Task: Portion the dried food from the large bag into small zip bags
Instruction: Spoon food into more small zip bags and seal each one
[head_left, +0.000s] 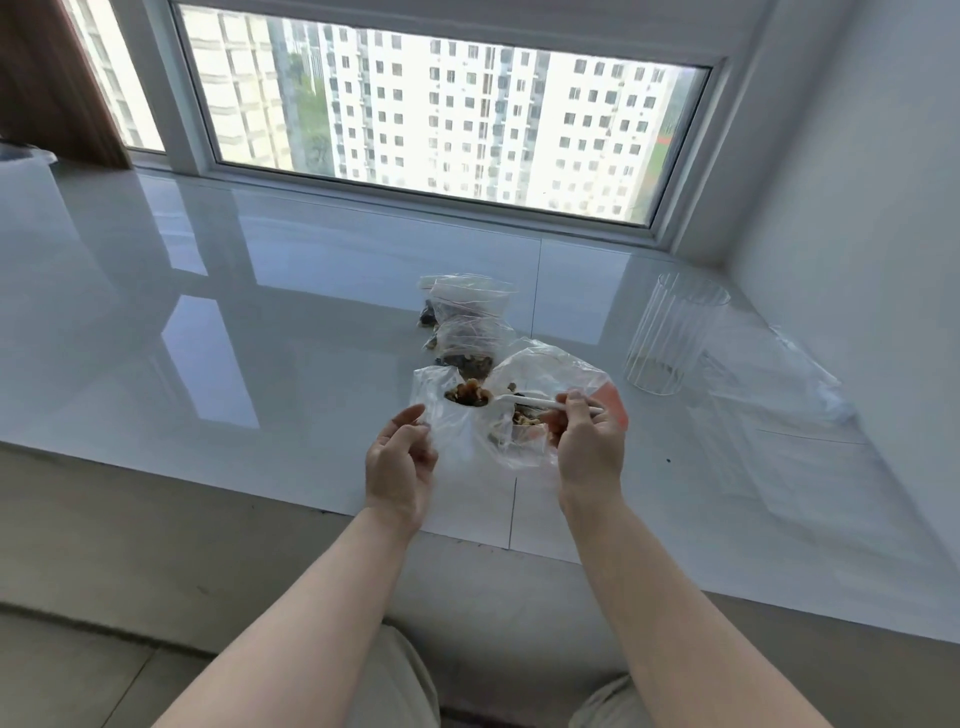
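Right hand (589, 441) grip pinches white spoon (524, 399), bowl over small zip bag (441, 410) pinched by left hand (400, 462), frame centre.

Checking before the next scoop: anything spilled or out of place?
One small dark speck lies on the glossy white sill, right of the right hand, possibly a stray crumb. Nothing else stands out.

window (441, 119): daylight, towers | sill (208, 322): glossy white, perhaps tile

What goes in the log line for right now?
left hand: holds small clear zip bag | right hand: white plastic spoon, loaded | large clear bag: open
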